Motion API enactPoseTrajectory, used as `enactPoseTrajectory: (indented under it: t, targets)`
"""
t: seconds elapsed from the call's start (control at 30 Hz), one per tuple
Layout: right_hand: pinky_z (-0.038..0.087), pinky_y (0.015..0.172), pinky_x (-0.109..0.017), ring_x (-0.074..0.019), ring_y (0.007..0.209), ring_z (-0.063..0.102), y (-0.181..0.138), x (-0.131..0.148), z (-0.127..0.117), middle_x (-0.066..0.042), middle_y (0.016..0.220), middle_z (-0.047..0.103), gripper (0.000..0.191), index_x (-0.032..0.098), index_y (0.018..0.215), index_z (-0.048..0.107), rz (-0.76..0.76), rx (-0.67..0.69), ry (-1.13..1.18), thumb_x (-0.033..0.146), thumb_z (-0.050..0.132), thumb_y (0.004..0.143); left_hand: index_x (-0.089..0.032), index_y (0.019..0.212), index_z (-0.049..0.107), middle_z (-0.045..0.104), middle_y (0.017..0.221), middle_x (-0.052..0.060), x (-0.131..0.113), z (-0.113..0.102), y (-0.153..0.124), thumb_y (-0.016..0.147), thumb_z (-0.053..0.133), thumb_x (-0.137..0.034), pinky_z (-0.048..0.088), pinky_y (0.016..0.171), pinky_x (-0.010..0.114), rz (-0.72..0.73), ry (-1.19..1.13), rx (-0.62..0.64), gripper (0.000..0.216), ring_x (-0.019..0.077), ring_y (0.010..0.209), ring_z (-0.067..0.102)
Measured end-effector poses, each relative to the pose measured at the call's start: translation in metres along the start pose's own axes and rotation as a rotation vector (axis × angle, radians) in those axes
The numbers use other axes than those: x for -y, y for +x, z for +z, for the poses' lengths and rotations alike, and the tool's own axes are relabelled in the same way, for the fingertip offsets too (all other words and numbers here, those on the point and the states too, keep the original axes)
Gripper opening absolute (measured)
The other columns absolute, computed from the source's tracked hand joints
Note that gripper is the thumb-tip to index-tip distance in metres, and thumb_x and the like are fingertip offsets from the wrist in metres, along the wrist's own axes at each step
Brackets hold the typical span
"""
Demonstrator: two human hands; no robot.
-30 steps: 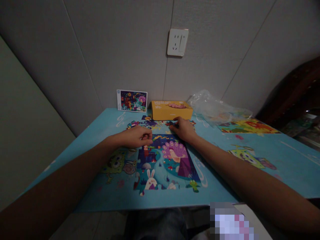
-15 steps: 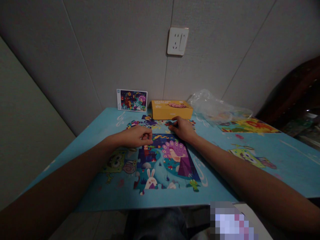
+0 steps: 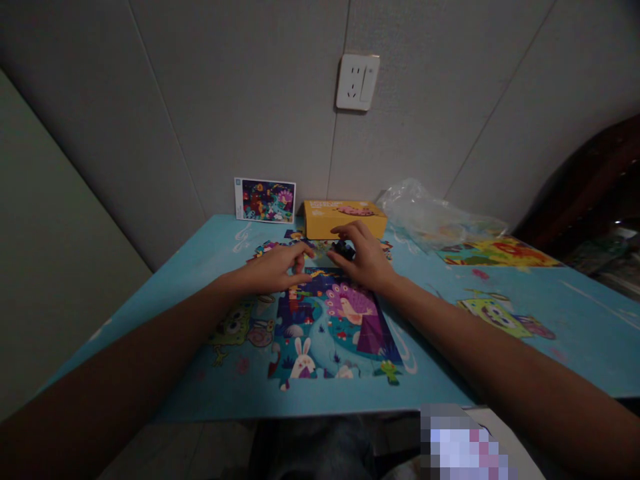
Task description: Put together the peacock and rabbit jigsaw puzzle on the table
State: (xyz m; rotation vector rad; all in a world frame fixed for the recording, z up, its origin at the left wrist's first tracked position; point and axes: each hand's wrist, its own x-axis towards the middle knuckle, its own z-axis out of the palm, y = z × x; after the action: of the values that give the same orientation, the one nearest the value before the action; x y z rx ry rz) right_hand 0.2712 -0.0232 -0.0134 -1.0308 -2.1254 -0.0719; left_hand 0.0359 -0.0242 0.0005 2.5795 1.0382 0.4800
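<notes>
Pinching dark piece (image 3: pixel 343 251): right hand (image 3: pixel 369 261) fingers; left hand (image 3: pixel 274 269) fingers half-open over puzzle (image 3: pixel 333 327).

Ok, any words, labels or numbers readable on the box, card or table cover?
None can be read.
Yellow cardboard box: pale lettering on top, too blurred.
Small picture card leaning on the wall: tiny corner mark, too small.
Blue cartoon table cover: pictures only.

Grey panelled wall (image 3: pixel 225 100) with white socket (image 3: pixel 357 82), blue cartoon-print tabletop (image 3: pixel 550 293), dim light.
</notes>
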Motion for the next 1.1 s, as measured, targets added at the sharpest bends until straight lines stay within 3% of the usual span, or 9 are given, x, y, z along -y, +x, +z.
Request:
enactPoseTrajectory:
  t: [0.1,0.2,0.43,0.53,0.63,0.77,0.9,1.0,1.1]
  targets:
    - [0.047,0.089,-0.036,-0.0226,0.104,0.054,-0.002,0.021,-0.004,-0.011,0.112,0.052,0.039,0.019,0.123,0.049,-0.186,-0.007,0.119,0.033,0.06,0.089,-0.018,0.132,0.04,0.066,0.104,0.007,-0.003,0.007,0.001,0.082,0.066,-0.043,0.045,0.076,0.03,0.042,-0.001,-0.131,0.062,0.0209,0.089,0.062]
    - [0.049,0.088,-0.036,-0.0216,0.102,0.054,-0.003,0.033,-0.004,-0.01,0.111,0.051,0.043,0.019,0.127,0.046,-0.27,0.023,0.191,0.034,0.061,0.09,-0.017,0.123,0.047,0.066,0.11,0.01,-0.005,0.01,0.001,0.083,0.064,-0.037,0.046,0.084,0.033,0.081,0.029,-0.183,0.048,0.0245,0.101,0.063]
    - [0.049,0.089,-0.039,-0.0234,0.103,0.055,-0.003,0.024,-0.002,-0.011,0.114,0.053,0.052,0.02,0.132,0.042,-0.217,0.022,0.207,0.039,0.064,0.088,-0.018,0.104,0.063,0.069,0.1,0.007,-0.008,0.005,0.0,0.091,0.051,-0.024,0.047,0.087,0.031,0.301,0.025,-0.244,0.018,0.0182,0.094,0.063]
    - [0.049,0.088,-0.039,-0.0233,0.103,0.056,-0.004,0.022,-0.002,-0.012,0.115,0.056,0.054,0.019,0.132,0.043,-0.196,0.058,0.201,0.037,0.065,0.087,-0.018,0.095,0.068,0.069,0.089,0.007,-0.008,0.005,0.0,0.092,0.05,-0.022,0.049,0.083,0.031,0.331,0.072,-0.266,0.019,0.0179,0.088,0.062]
    - [0.049,0.086,-0.038,-0.0233,0.102,0.058,-0.004,0.021,-0.001,-0.013,0.115,0.059,0.057,0.016,0.133,0.044,-0.171,0.104,0.195,0.036,0.068,0.085,-0.017,0.092,0.07,0.069,0.086,0.007,-0.008,0.006,0.0,0.09,0.051,-0.02,0.05,0.078,0.03,0.356,0.062,-0.387,0.019,0.0171,0.084,0.062]
    - [0.047,0.081,-0.034,-0.0204,0.089,0.061,-0.003,0.017,0.002,-0.008,0.097,0.067,0.037,0.016,0.119,0.058,-0.183,0.204,0.184,0.034,0.065,0.088,-0.017,0.088,0.071,0.069,0.081,0.005,-0.006,0.005,0.0,0.087,0.053,-0.016,0.05,0.073,0.029,0.376,0.056,-0.521,0.018,0.0155,0.078,0.062]
    - [0.045,0.079,-0.032,-0.0194,0.085,0.06,-0.002,0.015,0.004,-0.008,0.092,0.068,0.019,0.016,0.108,0.063,-0.206,0.249,0.159,0.019,0.055,0.091,-0.017,0.085,0.068,0.07,0.082,0.004,-0.002,0.008,0.0,0.087,0.053,-0.016,0.05,0.074,0.029,0.368,0.079,-0.442,0.015,0.0154,0.077,0.063]
    - [0.046,0.08,-0.033,-0.0213,0.09,0.058,-0.003,0.014,0.003,-0.01,0.097,0.064,0.032,0.014,0.112,0.061,-0.226,0.2,0.183,0.007,0.05,0.083,-0.016,0.099,0.066,0.071,0.088,0.005,-0.001,0.01,0.001,0.087,0.056,-0.02,0.05,0.079,0.029,0.334,0.067,-0.376,0.016,0.0167,0.083,0.065]
    - [0.047,0.082,-0.035,-0.0227,0.096,0.057,-0.004,0.016,0.002,-0.011,0.103,0.06,0.041,0.015,0.12,0.056,-0.2,0.102,0.227,0.007,0.051,0.081,-0.018,0.12,0.058,0.072,0.102,0.005,-0.001,0.011,0.001,0.087,0.059,-0.023,0.05,0.086,0.029,0.32,0.031,-0.324,0.033,0.017,0.092,0.066]
